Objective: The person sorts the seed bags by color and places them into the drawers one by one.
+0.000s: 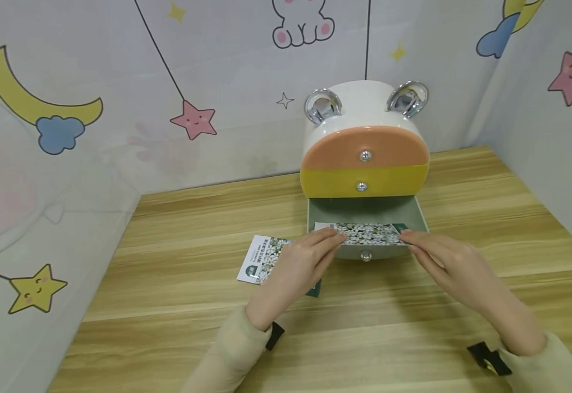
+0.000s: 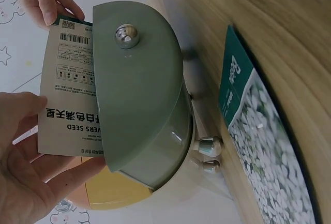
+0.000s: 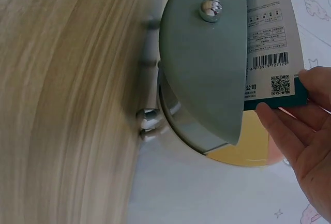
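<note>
Between my two hands a flower seed packet (image 1: 370,234) is held level at the open green bottom drawer (image 1: 332,207). My left hand (image 1: 298,262) pinches its left end, and my right hand (image 1: 455,267) pinches its right end. The packet's printed back (image 2: 72,84), with barcode and text, faces the left wrist camera. Its lower edge dips behind the drawer front (image 3: 207,53), so that part is hidden. A second seed packet (image 1: 255,263) with a white-flower picture lies on the table, partly covered by my left forearm in the head view.
The drawer belongs to a rounded white cabinet (image 1: 364,103) with silver ears. Its orange drawer (image 1: 330,150) and yellow drawer (image 1: 330,183) are closed. A wooden table (image 1: 168,327) carries everything, with a patterned wall cloth (image 1: 246,142) behind.
</note>
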A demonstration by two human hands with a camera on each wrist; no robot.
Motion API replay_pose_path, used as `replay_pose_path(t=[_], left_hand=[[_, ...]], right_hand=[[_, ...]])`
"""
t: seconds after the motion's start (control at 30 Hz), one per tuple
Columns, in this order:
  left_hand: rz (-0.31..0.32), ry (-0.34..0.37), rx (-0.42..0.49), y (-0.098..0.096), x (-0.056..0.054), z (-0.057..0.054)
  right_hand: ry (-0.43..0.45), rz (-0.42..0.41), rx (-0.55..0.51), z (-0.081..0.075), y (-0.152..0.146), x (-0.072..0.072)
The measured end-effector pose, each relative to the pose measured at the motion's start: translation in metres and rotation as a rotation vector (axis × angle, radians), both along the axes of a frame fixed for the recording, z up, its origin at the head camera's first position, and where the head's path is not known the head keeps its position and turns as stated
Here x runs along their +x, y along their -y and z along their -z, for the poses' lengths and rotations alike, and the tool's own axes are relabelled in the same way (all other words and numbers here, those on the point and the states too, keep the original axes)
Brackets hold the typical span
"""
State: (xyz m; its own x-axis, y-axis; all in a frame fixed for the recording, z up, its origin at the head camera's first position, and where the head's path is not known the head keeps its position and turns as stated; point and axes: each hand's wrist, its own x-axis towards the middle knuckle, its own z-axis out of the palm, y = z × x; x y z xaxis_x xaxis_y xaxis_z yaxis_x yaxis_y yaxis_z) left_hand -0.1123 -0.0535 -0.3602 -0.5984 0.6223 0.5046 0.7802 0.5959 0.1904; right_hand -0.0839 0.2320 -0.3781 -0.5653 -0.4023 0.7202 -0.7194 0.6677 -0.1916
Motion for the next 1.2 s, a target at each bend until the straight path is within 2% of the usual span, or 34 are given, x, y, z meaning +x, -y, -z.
replay_pose_path(t=[0.4, 0.57, 0.73, 1.0, 1.2], left_hand=[[-0.030, 0.040, 0.048, -0.010, -0.013, 0.009], [-0.033, 0.048, 0.072, -0.012, -0.018, 0.011], [-0.036, 0.104, 0.092, -0.014, -0.023, 0.010], [-0.073, 0.139, 0.086, -0.017, -0.028, 0.009], [-0.094, 0.128, 0.061, -0.020, -0.033, 0.011]], right_hand=[[0.074, 0.068, 0.024, 0.003, -0.001, -0.007], [0.112, 0.071, 0.036, 0.003, -0.001, -0.012], [0.152, 0.063, 0.046, 0.000, -0.002, -0.016], [0.174, 0.080, 0.094, -0.002, -0.005, -0.025], [0.192, 0.094, 0.110, -0.002, -0.005, -0.030]])
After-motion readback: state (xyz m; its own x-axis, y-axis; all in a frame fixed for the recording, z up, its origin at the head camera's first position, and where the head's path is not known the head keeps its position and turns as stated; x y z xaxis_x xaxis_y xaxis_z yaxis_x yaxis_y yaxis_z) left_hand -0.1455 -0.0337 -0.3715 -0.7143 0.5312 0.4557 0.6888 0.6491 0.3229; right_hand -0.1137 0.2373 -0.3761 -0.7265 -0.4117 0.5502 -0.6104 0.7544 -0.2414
